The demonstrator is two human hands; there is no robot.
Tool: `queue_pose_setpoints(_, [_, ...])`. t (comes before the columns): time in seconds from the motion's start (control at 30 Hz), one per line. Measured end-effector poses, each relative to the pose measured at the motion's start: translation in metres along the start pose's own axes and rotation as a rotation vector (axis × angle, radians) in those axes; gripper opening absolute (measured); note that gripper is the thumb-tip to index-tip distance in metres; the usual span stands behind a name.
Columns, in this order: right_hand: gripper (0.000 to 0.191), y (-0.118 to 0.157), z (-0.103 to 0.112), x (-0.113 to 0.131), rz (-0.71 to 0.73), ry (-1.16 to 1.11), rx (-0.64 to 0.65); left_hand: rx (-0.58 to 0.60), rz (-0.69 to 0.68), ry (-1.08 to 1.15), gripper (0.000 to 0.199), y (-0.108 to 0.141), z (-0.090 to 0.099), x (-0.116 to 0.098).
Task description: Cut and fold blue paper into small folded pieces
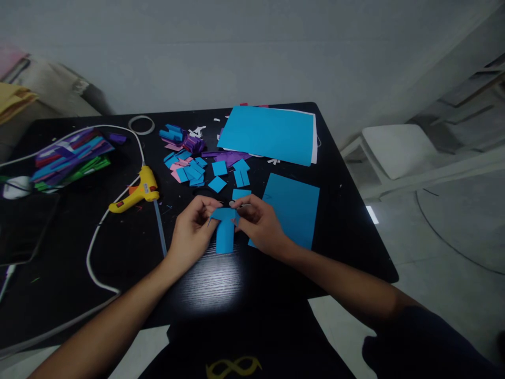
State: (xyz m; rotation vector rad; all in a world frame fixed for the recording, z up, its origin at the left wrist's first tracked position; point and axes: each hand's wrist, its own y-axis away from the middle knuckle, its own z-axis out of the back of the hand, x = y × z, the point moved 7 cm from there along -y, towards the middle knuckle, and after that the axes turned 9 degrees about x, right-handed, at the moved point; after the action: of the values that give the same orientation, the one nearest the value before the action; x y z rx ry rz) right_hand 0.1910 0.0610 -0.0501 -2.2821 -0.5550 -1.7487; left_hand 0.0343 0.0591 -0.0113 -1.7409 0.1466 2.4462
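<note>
Between my two hands is a folded blue paper piece, with a wide top part and a strip hanging down toward me. My left hand pinches its left edge between thumb and fingers. On the other side, my right hand grips the top right corner with closed fingers. Small blue paper squares lie just beyond my hands on the black table. A blue paper sheet rests beside and partly under my right hand.
A yellow glue gun with a white cord lies left of my hands. Farther back are a large blue sheet, a tape ring and purple paper strips. Bundled coloured strips sit at the far left. A white stool stands right.
</note>
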Motion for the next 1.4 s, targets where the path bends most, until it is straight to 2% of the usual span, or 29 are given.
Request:
queue_pose_setpoints(0.2, [0.023,0.003,-0.003,0.006,0.015,0.01,0.026,-0.028,-0.041,-0.058,0.008,0.004,0.001,-0.001])
queue_pose_setpoints(0.37, [0.019,0.005,-0.006,0.008,0.061,0.029,0.037,-0.025,-0.098,-0.126,0.014,0.01,0.002,-0.002])
queue_pose_setpoints(0.57, [0.017,0.006,-0.009,0.011,0.1,0.039,0.048,-0.008,-0.139,-0.054,0.021,0.012,0.002,0.0])
queue_pose_setpoints(0.77, [0.022,0.003,-0.007,0.01,0.035,-0.07,0.08,0.017,-0.15,-0.064,0.02,0.011,0.004,0.0])
queue_pose_setpoints(0.87, [0.025,0.001,-0.003,0.009,0.047,-0.126,0.081,0.057,-0.157,-0.062,0.018,0.009,0.003,-0.001])
queue_pose_setpoints(1.1, [0.025,0.0,0.007,0.012,0.005,-0.034,0.037,0.066,-0.09,-0.038,0.023,0.004,0.007,-0.006])
queue_pose_setpoints(1.4, [0.025,-0.005,0.012,0.004,-0.077,-0.152,0.038,0.15,0.13,0.347,0.02,-0.004,0.0,0.014])
